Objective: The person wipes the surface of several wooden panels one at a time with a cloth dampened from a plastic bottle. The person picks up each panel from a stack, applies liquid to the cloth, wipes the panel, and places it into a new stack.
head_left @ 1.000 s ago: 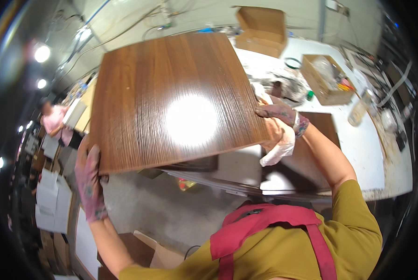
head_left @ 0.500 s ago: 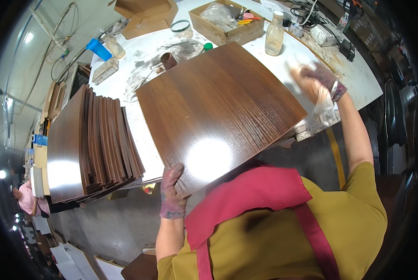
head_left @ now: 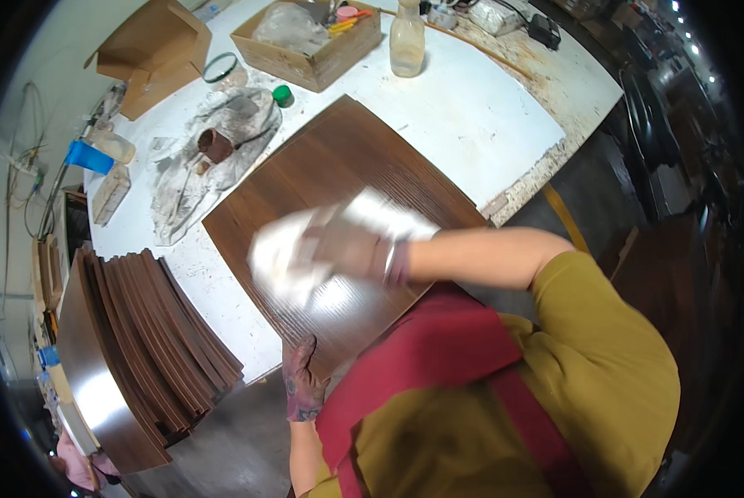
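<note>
A dark brown wood-grain panel (head_left: 330, 153) lies in front of me on the white table. My left hand (head_left: 304, 383), in a stained glove, grips its near left corner with the thumb on top; the fingers beneath are hidden. My right hand (head_left: 347, 249), also gloved, is over the panel's middle and closed on a white cloth (head_left: 282, 259). Motion blurs that hand and the cloth, which spreads out on both sides of it against the panel. To the left, several similar brown panels (head_left: 152, 332) stand in a leaning row.
Beyond the panel are a stained rag (head_left: 173, 195) with a brown cup (head_left: 215, 145), a green cap (head_left: 283, 96), a box of supplies (head_left: 305, 70) and a clear bottle (head_left: 407, 41). An open carton (head_left: 160, 54) and blue cup (head_left: 90, 156) stand far left. A person in pink (head_left: 80, 461) is lower left.
My right hand has swung left from beside the panel to over its middle, with the white cloth now spread there. The panel sits lower, and the view has shifted; my left hand keeps its corner.
</note>
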The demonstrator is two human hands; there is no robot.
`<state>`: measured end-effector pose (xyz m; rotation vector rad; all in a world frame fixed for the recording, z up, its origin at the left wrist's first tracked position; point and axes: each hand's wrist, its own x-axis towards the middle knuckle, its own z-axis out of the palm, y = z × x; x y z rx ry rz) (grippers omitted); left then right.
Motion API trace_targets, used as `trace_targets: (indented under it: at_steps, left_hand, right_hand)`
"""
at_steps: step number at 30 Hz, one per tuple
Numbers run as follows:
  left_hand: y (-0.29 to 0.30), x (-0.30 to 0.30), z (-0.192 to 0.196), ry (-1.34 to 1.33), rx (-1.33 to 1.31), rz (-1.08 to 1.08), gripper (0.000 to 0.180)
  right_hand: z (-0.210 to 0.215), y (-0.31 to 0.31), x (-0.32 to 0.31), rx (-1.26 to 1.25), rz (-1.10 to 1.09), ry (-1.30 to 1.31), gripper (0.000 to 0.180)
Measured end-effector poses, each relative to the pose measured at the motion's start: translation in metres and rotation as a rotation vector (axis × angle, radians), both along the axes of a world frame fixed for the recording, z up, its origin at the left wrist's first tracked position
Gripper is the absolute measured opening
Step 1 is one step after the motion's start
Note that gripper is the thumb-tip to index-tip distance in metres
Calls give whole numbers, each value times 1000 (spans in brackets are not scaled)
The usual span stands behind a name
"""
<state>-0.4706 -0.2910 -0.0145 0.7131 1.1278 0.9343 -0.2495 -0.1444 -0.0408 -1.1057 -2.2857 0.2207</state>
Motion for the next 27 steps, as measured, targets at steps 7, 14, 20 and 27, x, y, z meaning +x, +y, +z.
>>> trace_targets:
  at_steps: [7, 14, 20, 27]
  left_hand:
    - [11, -13, -15, 218, 205, -203, 50]
    - [22, -11, 3, -122, -248, -71, 40]
    - [16, -22, -15, 381, 351, -333, 39]
    - [18, -29, -5, 860, 775, -495, 41]
  right_hand:
    - [11, 51, 289, -115, -873, -105, 38]
    - [25, -27, -4, 216, 143, -139, 29]
    - [-6, 117, 156, 78, -646, -337, 29]
    - [36, 103, 130, -150, -338, 11, 35]
